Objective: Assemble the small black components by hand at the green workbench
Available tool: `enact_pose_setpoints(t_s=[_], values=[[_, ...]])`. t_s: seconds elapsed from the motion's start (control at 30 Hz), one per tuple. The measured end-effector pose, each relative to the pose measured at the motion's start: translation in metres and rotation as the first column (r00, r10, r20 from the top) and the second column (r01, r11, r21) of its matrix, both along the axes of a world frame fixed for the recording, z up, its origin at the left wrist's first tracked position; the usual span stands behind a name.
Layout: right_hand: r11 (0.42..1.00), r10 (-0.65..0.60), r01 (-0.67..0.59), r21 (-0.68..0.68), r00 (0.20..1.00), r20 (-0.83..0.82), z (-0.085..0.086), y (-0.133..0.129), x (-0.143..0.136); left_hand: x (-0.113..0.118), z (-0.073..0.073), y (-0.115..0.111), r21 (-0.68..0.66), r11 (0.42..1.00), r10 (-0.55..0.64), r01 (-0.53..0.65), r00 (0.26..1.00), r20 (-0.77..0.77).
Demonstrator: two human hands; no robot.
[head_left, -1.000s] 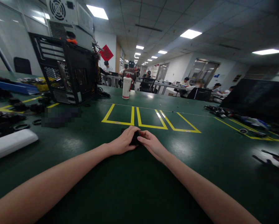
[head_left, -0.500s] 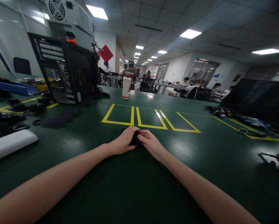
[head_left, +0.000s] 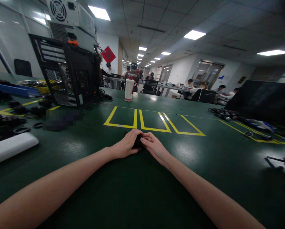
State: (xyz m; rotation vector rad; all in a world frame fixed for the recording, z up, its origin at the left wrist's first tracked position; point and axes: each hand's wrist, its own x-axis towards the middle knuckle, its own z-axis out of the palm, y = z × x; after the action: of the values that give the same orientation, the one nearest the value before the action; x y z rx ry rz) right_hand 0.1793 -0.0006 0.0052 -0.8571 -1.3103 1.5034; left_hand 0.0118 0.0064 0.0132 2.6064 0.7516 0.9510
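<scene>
Between the hands, on the near side of the tape: small black part [head_left: 137, 143], mostly covered by fingers.
Left hand [head_left: 126, 145]: curled over the part from its left, closed down on it; covers most of the top.
Right hand [head_left: 154, 147]: thumb and forefinger drawn together at the part's right edge, tips on it; how firm the pinch is, can't tell.
Nearer hand: left, wrapped round it; right touches by fingertips only.
Long axis: can't confirm; a dark bit shows past the left knuckles, so it may run far-left to near-right.
Part vs right grip: directly left of the fingertips, no gap visible.
Height: low over the green counter [head_left: 137, 194]; resting or lifted, can't tell.
Yellow tape frames [head_left: 156, 129]: just beyond the hands, apart from the part.
White cup [head_left: 129, 90]: farther back, past the left frame.
Computer case [head_left: 85, 78]: back left, well apart.
</scene>
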Motion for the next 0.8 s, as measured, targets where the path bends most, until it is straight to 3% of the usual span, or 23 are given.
enact_pose_setpoints(t_s=[0.2, 0.5, 0.8], values=[[0.998, 0.008, -0.009, -0.067, 1.0, -0.009, 0.0052, -0.0007, -0.0001, -0.0004, 0.0007, -0.001, -0.01, 1.0, 0.001, -0.001, 1.0, -0.008], [0.999, 0.046, -0.046, -0.015, 0.999, 0.011, 0.0052, -0.0016, 0.0025, -0.0015, -0.0018, 0.0013, -0.006, 1.0, 0.001, -0.001, 1.0, -0.015], [0.998, 0.014, -0.015, -0.064, 1.0, -0.02, 0.004, 0.0009, 0.0002, -0.0005, -0.0014, 0.0013, 0.003, 1.0, -0.002, 0.002, 1.0, -0.015]])
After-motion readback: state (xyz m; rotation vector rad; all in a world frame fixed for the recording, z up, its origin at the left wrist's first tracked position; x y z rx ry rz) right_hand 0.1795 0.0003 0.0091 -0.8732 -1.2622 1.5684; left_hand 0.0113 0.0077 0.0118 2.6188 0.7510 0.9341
